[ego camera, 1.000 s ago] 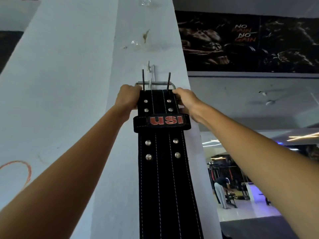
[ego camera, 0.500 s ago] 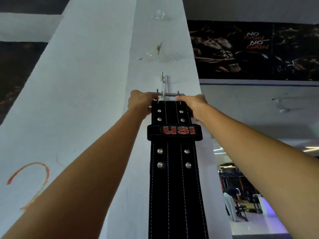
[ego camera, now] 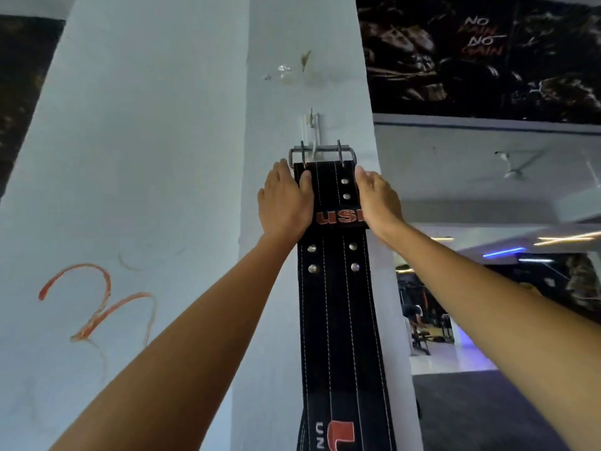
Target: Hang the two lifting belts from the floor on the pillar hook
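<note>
One belt had dropped onto the pillar hook by its buckle; both hands, left and right, had loosened to open palms flanking it.

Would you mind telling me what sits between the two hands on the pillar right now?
In the head view, the black lifting belt lies between the left hand and right hand, its buckle over the white hook.

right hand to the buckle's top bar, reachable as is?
Probably yes. The right hand rests on the belt edge just below the buckle, and only bare pillar lies above its fingertips.
</note>
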The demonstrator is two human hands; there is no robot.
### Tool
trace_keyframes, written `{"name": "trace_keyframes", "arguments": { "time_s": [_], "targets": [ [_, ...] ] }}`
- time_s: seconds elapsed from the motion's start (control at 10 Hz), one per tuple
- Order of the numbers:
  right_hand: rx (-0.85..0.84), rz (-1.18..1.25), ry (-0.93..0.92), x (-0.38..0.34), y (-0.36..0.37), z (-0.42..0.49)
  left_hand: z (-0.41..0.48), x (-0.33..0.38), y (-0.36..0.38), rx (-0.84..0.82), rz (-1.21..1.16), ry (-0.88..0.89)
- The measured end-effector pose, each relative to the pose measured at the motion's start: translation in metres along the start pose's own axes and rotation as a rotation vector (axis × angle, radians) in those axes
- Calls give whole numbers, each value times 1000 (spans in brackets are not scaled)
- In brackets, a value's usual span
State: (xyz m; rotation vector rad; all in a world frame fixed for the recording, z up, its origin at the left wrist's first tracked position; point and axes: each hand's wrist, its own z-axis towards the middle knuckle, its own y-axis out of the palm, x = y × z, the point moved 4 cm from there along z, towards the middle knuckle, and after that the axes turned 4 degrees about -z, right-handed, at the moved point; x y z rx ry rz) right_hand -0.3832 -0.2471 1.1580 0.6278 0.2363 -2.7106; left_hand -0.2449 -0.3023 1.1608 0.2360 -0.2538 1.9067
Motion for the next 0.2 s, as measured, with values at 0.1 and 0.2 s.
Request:
{"name": "trace_keyframes", "arguments": {
  "time_s": [0.1,0.2],
  "targets": [
    [217,-322,-186,-3,-17,-40,-32,3,-13,70,99,144],
    [300,-466,-368,-19,-44,-79,-66,18,-37,157,167,279]
  ]
}}
